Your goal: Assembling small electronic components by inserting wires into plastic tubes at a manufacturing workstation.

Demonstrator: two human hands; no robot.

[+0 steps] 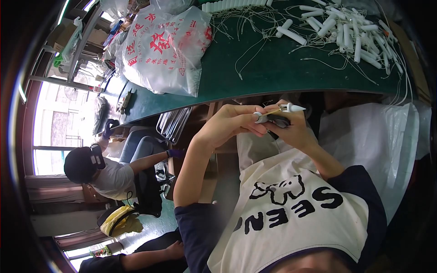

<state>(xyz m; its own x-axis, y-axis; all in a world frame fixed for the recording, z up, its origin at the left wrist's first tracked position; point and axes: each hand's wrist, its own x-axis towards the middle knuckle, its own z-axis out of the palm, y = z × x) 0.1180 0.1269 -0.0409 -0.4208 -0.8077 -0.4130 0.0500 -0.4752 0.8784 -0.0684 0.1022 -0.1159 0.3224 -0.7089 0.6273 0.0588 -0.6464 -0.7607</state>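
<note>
Both hands meet in front of my chest, just off the near edge of the green table (218, 77). My left hand (232, 122) is closed, pinching a small whitish round piece (261, 117) between thumb and fingers. A thin yellowish strip (273, 112) runs from it toward the other hand. My right hand (295, 129) is wrapped round a dark grey, rounded object (279, 120), whose exact kind I cannot make out. Beside it, at the fingertips, a white cone-tipped piece (293, 108) points right. Fingers cover part of these things.
White tubes with thin wires (350, 34) lie heaped at the table's far right, and a row of similar tubes (236, 5) sits at the back. A stuffed plastic bag (166, 50) stands left. White sheeting (368, 136) hangs at my right. Another person (114, 175) sits at left.
</note>
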